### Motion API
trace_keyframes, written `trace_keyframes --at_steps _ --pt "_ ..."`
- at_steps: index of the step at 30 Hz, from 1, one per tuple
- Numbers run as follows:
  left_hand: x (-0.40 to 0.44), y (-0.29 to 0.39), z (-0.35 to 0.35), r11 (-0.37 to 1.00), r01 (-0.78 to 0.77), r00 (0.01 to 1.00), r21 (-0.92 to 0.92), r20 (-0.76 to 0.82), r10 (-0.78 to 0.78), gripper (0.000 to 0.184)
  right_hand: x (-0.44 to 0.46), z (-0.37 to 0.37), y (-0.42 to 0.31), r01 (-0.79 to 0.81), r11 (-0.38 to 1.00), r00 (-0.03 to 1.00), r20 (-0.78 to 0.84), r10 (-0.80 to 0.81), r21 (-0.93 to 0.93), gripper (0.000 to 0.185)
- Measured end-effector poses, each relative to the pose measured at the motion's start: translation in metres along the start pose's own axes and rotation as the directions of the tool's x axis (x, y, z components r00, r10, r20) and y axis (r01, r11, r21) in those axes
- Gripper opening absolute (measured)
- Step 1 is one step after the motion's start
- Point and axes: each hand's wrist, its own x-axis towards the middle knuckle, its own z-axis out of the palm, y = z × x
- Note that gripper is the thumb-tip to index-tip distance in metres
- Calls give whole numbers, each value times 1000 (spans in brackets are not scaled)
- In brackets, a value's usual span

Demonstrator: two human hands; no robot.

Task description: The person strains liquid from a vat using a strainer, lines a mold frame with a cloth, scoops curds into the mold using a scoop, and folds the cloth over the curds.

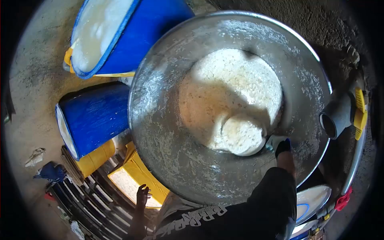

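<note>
My right hand (279, 145), in a pale glove with a dark cuff, is closed at the edge of a round container (242, 137) filled with pale, frothy liquid. Its fingers are partly hidden, and I cannot make out a handle. The container sits at liquid level inside a large metal basin (168, 120), at the near edge of a pool of pale, foamy liquid (240, 72). Down at the left, my bare left hand (143, 196) hangs with loosely bent, parted fingers and nothing in them. It is beside a yellow container (150, 176) with pale contents.
Blue drums (96, 116) with pale contents lean at the basin's left. A grey pipe (338, 116) with a yellow handle (360, 114) stands by the right rim. A slatted pallet (86, 200) lies lower left. Another round vessel (314, 202) is at lower right.
</note>
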Motion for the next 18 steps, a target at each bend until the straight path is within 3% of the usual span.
trace_keyframes --at_steps 3,6,10,14,15,17,18 --pt "2 -14 3 994 -85 996 -73 33 88 44 -44 14 -14 -42 981 988 155 12 190 15" --pt "3 -40 8 970 -166 983 -179 43 177 41 -93 31 -55 -365 814 859 501 106 452 15" --pt "9 -84 9 937 -181 977 -298 53 206 40 -166 53 -125 -646 644 639 751 165 409 14" --pt "18 -144 11 805 -121 984 -580 37 174 37 -229 66 -197 -687 682 571 766 296 249 14" --pt "24 -169 17 760 -115 988 -640 6 155 37 -245 66 -216 -674 708 589 731 344 210 14" --pt "49 -234 30 364 -113 916 -924 44 398 35 -279 64 -256 -609 769 692 604 396 193 16" --pt "54 -253 35 451 -107 956 -886 34 293 34 -315 61 -300 -549 815 760 517 394 186 15"
